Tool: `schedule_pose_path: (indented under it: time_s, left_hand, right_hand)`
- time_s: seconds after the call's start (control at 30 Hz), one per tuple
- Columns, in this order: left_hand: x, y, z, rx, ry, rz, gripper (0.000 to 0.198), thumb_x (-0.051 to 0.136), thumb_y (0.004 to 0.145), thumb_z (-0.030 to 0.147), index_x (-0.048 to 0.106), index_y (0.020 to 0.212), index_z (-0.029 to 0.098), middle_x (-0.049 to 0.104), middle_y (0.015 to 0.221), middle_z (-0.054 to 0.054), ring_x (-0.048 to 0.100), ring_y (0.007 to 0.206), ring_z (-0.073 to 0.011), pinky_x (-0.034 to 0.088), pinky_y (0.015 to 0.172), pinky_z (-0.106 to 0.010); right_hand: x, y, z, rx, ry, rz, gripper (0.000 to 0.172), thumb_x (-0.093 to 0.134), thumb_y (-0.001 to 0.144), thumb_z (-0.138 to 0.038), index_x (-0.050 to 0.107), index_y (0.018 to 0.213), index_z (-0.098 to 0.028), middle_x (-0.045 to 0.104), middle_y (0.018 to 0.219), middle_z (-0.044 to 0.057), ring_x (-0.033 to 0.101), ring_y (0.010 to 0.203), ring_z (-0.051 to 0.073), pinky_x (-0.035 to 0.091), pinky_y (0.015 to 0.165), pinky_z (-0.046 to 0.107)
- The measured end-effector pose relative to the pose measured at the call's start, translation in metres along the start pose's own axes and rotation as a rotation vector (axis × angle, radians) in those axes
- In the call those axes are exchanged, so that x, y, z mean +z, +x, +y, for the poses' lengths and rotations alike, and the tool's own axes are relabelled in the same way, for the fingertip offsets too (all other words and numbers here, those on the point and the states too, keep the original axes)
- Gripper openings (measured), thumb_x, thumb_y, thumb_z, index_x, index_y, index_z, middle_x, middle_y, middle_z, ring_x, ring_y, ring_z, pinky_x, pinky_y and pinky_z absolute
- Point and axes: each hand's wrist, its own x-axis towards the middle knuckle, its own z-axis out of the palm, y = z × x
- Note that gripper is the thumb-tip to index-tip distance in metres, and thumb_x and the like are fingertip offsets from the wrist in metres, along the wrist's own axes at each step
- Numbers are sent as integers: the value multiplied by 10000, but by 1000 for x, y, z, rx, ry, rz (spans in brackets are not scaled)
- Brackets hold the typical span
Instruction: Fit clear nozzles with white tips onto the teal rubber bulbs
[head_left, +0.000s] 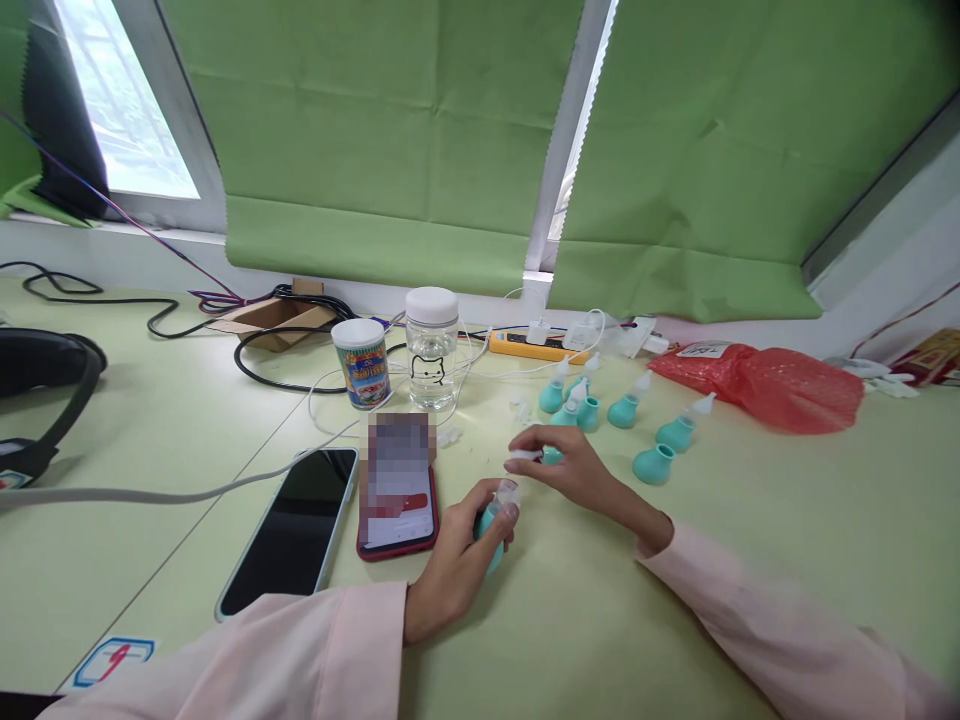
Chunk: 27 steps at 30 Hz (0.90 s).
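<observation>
My left hand [452,568] is wrapped around a teal squeeze bulb [494,540], with a clear plastic collar [508,492] at its top. Just above and to the right, my right hand [576,472] pinches a small whitish nozzle tip [525,454] between thumb and fingers. A gap separates the tip from the collar. Beyond my right hand stand several teal bulbs with pale pointed nozzles, one bulb [624,408] among them. A bulb without a nozzle [654,464] lies to the right of my right hand. Some small clear plastic pieces [448,436] rest near the phones.
A lit phone [399,530] and a dark phone [289,535] lie left of my hands. Behind them stand a snack tub [361,365] and a water jar [431,355]. Cables, an orange power strip [525,346], and a red plastic bag [772,385] line the back; headphones [56,400] sit far left.
</observation>
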Motion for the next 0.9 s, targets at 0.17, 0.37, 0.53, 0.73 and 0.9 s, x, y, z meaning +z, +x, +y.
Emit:
schedule_pose_path:
  time_s: [0.17, 0.37, 0.53, 0.73, 0.9]
  left_hand:
    - [-1, 0, 1, -10, 7, -37, 255, 371, 851, 350, 528, 788, 159, 468, 609, 22, 427, 593, -123, 338, 580, -222]
    - [0, 0, 0, -1, 25, -33, 268, 400, 838, 354, 538, 734, 150, 440, 568, 35, 387, 546, -105, 306, 533, -212]
    - [1, 0, 1, 1, 49, -41, 341, 378, 845, 353, 507, 604, 150, 441, 557, 27, 394, 542, -103, 308, 527, -210]
    - [1, 2, 1, -21, 118, -49, 338, 365, 849, 349, 501, 609, 153, 445, 531, 32, 392, 513, -101, 301, 520, -216]
    - [2, 2, 1, -27, 133, -47, 341, 377, 840, 354, 516, 606, 149, 441, 518, 35, 386, 495, -99, 302, 505, -213]
  right_hand:
    - [1, -13, -14, 201, 579, -103, 241, 643, 637, -382, 607, 647, -144, 556, 523, -12, 459, 437, 67, 363, 415, 190]
    - [11, -13, -15, 237, 718, -54, 321, 742, 507, -319, 472, 578, -160, 482, 444, -68, 432, 374, 47, 317, 352, 154]
    - [22, -15, -13, 263, 678, 100, 386, 733, 505, -368, 407, 490, -163, 446, 411, -65, 360, 353, 32, 275, 327, 157]
    - [21, -14, -12, 225, 596, 76, 412, 682, 579, -380, 346, 466, -171, 344, 399, -86, 277, 360, 22, 211, 334, 169]
    - [14, -13, -13, 166, 464, 9, 434, 624, 640, -376, 289, 452, -175, 285, 412, -80, 237, 398, 33, 177, 367, 190]
